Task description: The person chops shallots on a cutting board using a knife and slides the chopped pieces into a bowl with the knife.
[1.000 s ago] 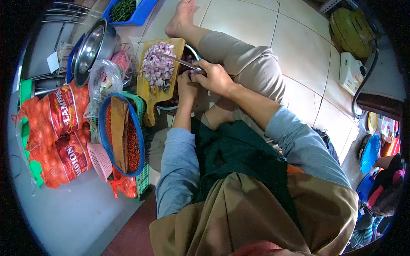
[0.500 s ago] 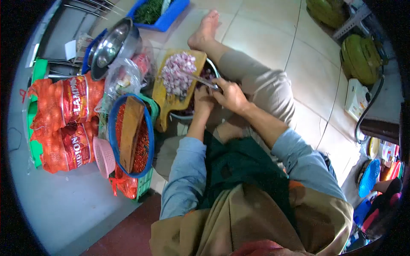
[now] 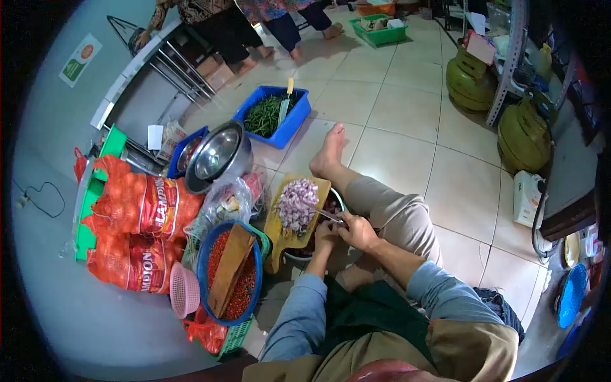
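My right hand [image 3: 358,233] is closed around the handle of a knife [image 3: 326,214], its blade pointing left over the board. Close beside it, at the board's right edge, my left hand [image 3: 326,235] has curled fingers; whatever they grip is hidden. A yellow cutting board [image 3: 276,245] lies tilted across a round bowl [image 3: 343,202] between my legs. Chopped purple-white shallots [image 3: 296,205] are heaped on the board. Dark red pieces [image 3: 332,205] show inside the bowl, partly covered by the board and hands.
Left of me stand a blue basin [image 3: 257,280] of red chillies with a wooden board [image 3: 230,270] across it, a pink basket [image 3: 184,291], red net sacks [image 3: 143,207] and steel bowls [image 3: 223,156]. Ahead is a blue tray [image 3: 299,118] of green chillies. Gas cylinders [image 3: 525,140] stand right; people are behind.
The view has tilted up, so the far floor, other people and a green crate now show. My hands stay at the board's edge, the knife still in my right hand.
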`<state>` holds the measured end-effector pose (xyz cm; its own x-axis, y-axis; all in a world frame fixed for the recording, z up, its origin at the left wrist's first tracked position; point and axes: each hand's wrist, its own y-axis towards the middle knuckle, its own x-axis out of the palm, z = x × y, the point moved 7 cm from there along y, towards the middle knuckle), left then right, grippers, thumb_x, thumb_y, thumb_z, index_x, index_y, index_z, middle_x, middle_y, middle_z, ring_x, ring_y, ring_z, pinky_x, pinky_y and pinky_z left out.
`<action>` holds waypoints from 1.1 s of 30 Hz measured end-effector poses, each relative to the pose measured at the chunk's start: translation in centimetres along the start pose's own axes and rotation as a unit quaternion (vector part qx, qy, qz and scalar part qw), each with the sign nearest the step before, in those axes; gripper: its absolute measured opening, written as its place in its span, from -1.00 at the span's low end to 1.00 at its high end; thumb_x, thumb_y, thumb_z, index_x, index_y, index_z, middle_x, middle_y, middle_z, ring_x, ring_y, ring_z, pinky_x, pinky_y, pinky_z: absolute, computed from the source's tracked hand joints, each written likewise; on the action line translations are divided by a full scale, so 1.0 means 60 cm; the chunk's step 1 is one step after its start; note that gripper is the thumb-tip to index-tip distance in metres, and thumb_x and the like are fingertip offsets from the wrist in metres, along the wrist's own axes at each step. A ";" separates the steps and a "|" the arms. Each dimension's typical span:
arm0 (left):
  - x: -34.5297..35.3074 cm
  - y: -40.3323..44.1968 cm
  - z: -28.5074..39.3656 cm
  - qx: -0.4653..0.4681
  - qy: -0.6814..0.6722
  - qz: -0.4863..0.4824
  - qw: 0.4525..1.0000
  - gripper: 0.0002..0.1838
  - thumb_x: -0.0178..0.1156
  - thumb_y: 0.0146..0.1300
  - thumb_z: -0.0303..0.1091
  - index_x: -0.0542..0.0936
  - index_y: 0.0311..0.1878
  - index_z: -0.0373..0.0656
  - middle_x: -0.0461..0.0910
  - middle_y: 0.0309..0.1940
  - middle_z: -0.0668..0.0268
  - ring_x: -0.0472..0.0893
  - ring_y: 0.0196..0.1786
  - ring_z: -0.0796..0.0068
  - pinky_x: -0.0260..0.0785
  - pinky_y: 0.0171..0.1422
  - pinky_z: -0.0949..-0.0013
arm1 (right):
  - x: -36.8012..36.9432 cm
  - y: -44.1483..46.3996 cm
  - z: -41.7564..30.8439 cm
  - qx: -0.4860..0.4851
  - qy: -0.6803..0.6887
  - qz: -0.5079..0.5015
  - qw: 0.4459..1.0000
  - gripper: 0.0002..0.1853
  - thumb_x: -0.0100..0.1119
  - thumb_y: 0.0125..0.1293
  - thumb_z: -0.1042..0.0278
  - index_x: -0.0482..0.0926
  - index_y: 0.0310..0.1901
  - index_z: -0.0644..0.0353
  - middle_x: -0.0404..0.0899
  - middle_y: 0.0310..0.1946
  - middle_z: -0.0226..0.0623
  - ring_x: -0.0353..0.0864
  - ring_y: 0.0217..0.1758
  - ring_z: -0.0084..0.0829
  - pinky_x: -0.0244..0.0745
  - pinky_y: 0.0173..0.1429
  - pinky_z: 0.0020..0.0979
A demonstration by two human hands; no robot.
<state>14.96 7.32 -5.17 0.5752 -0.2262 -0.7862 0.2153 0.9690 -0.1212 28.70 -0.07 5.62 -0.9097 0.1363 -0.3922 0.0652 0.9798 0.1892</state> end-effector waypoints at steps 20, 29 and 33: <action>0.037 0.044 -0.058 -0.042 -0.067 -0.035 0.996 -0.59 0.25 0.12 -0.10 0.60 -0.15 -0.29 0.65 -0.20 -0.07 0.63 -0.08 -0.05 0.44 0.02 0.12 | 0.000 -0.001 -0.004 -0.009 -0.010 -0.008 1.000 -0.59 0.21 0.12 0.38 0.52 0.04 0.28 0.63 -0.30 0.10 0.64 -0.17 0.03 0.52 -0.06 -0.13; -0.007 -0.010 -0.011 -0.016 -0.144 0.037 0.989 -0.69 0.30 0.09 -0.34 0.57 -0.12 -0.30 0.65 -0.30 0.03 0.66 -0.18 0.19 0.47 -0.05 0.23 | 0.008 0.003 0.012 0.029 -0.023 -0.010 0.999 -0.60 0.23 0.12 0.39 0.52 0.02 0.26 0.63 -0.31 0.08 0.64 -0.18 0.04 0.52 -0.08 -0.13; -0.053 -0.065 0.033 0.072 -0.189 0.112 0.973 -0.64 0.27 0.08 -0.51 0.51 -0.01 -0.27 0.61 -0.18 0.07 0.63 -0.12 0.26 0.46 -0.01 0.27 | 0.004 0.004 0.001 -0.013 -0.032 -0.001 0.999 -0.62 0.26 0.12 0.37 0.53 0.00 0.23 0.61 -0.21 0.12 0.61 -0.09 0.05 0.51 -0.02 -0.11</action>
<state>13.87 4.08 -1.00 0.8640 -0.0582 -0.5002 0.1441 0.9803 0.1349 28.51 0.24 5.50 -0.8818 0.1441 -0.4491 0.0520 0.9761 0.2112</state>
